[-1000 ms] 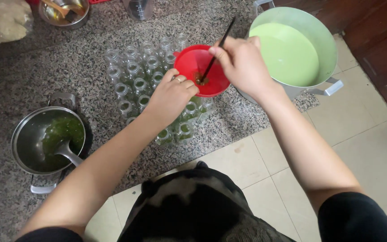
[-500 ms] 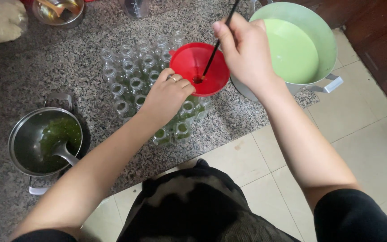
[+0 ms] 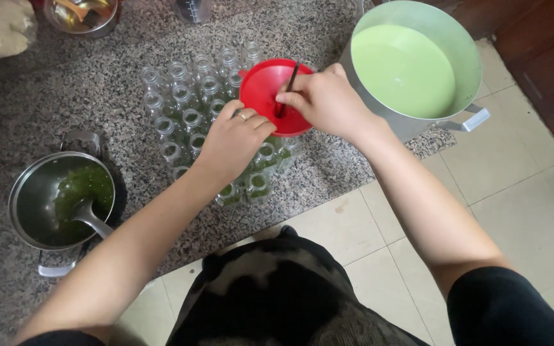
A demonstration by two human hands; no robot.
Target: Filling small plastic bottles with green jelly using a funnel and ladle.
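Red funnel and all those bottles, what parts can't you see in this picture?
- Funnel spout: head view, hidden inside its own bowl and under the right hand.
- Stick tip: hidden down in the funnel.
- Bottles in the front rows: partly covered by the left hand and wrist.
- Big pot of pale green liquid: top rim cut off by the picture edge.
- Ladle bowl: sunk in the dark green liquid.
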